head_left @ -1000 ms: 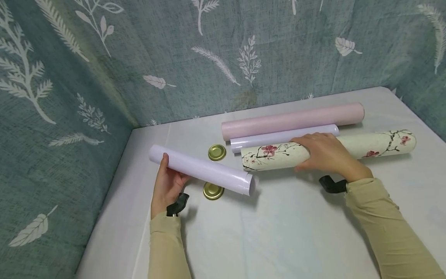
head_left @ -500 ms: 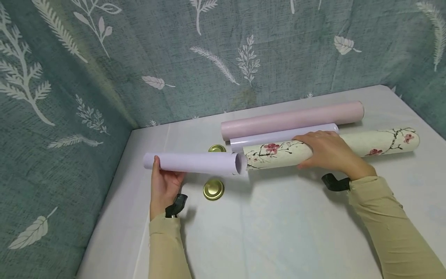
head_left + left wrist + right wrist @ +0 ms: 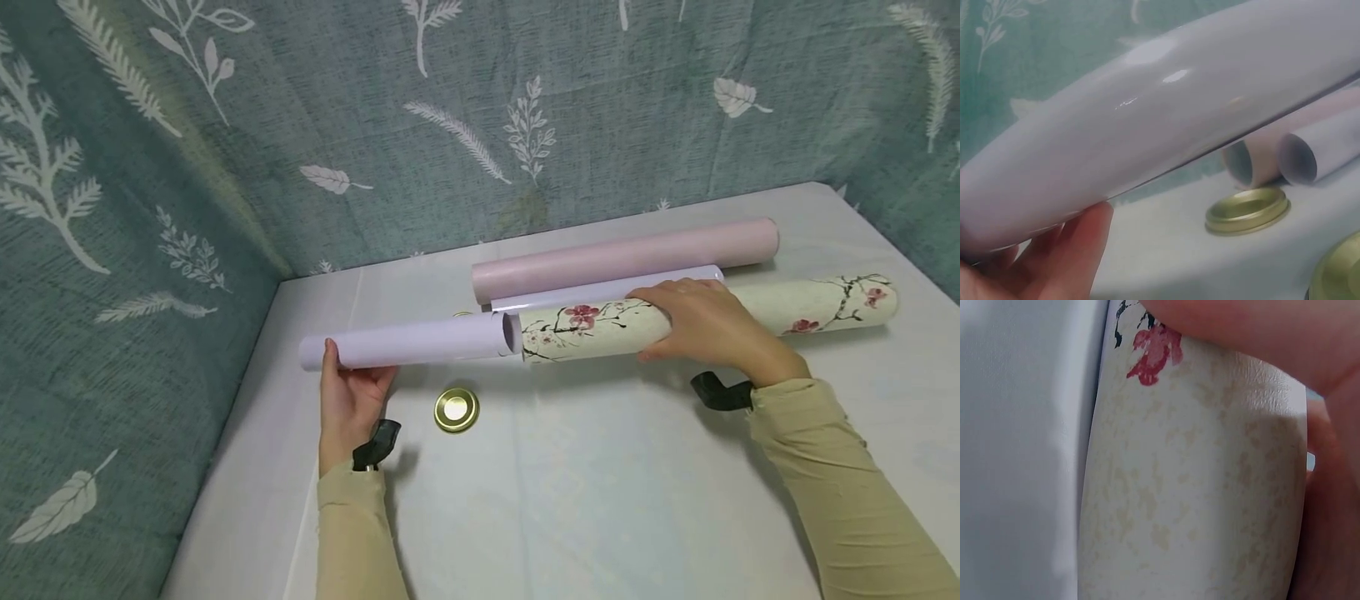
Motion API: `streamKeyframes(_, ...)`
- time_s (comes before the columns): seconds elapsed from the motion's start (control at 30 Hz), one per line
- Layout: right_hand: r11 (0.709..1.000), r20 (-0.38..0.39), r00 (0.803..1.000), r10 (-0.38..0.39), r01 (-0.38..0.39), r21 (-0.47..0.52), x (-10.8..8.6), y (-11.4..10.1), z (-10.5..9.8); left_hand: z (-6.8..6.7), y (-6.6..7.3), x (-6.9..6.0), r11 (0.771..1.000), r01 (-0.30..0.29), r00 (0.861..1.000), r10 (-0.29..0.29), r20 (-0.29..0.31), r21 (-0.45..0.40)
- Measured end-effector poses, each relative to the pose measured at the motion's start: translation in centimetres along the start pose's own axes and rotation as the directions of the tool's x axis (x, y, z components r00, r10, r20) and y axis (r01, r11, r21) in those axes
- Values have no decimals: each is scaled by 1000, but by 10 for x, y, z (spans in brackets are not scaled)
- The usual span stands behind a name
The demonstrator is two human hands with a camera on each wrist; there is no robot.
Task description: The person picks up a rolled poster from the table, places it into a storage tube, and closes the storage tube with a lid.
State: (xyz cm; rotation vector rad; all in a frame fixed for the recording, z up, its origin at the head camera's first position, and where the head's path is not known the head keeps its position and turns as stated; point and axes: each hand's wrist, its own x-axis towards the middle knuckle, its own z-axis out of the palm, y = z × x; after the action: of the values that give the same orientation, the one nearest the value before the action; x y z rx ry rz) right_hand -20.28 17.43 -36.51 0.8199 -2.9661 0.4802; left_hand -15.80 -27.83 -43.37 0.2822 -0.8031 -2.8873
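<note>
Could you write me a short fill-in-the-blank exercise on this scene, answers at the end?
1. Counting the plain pale roll in the left grip and the patterned roll in the right grip, the head view shows ____ rolls.
2. The farthest roll on the table is coloured ____.
3. The left wrist view shows ____ gold lids.
4. In the head view, the fully visible lid lies nearer the ____ grip.

Missing words: four; pink; two; left.

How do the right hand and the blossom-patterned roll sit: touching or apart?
Touching. The head view shows it: the right hand curves over the blossom-patterned roll, with its thumb against the near side.
</note>
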Motion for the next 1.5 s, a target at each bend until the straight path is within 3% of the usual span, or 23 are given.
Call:
streamKeyframes(0.47, 1000, 0, 1000, -3, 3, 5, 4, -9, 4, -1, -2, 3, 999, -17, 1000, 16, 24, 50)
streamKeyframes(0.77, 1000, 32, 999, 7, -7, 9, 2, -12, 6, -2, -1, 1, 999, -43, 999, 42, 9, 26)
streamKeyframes(1.0, 999, 58, 997, -44, 43, 17, 3, -11, 13, -3, -1, 0, 997, -69, 997, 68, 39, 20)
streamKeyframes(1.2, 999, 57, 998, -31, 29, 40, 3, -12, 15, -4, -2, -1, 997, -80, 994, 79, 69, 17)
streamKeyframes(1.5, 998, 104, 994, -46, 42, 38, 5, -15, 20, -4, -2, 1, 997, -47, 993, 40, 113, 63)
